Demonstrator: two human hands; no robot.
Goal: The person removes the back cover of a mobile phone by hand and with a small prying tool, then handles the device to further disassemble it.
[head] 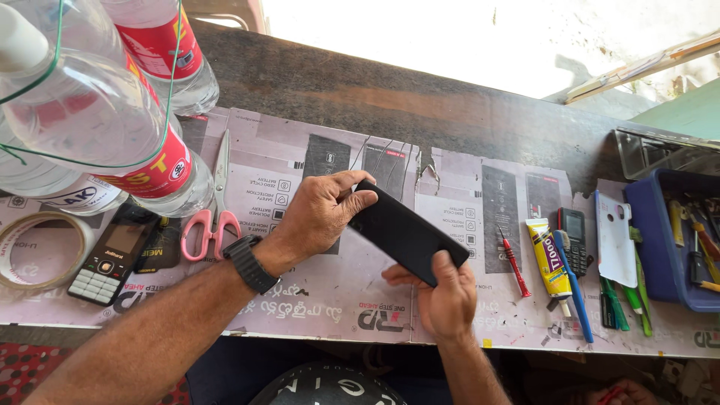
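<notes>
Clear plastic bottles (pixel 90 112) hang nearest the lens, left of the black phone (pixel 405 234). Left hand (pixel 319 214) grips its upper end, right hand (pixel 446 292) its lower, above the tabletop (pixel 315 300). Inspection seems underway; opening it likely needs the red screwdriver (pixel 514 262) just right.

This is a small phone repair bench. The worktop (pixel 420 112) is covered with flattened battery cartons, and repair gear lies across it: a red screwdriver (pixel 514 264), a glue tube (pixel 548 259), scissors (pixel 215 206), tape (pixel 37 251), two keypad phones (pixel 106 262) and a blue tool tray (pixel 660 247).
</notes>
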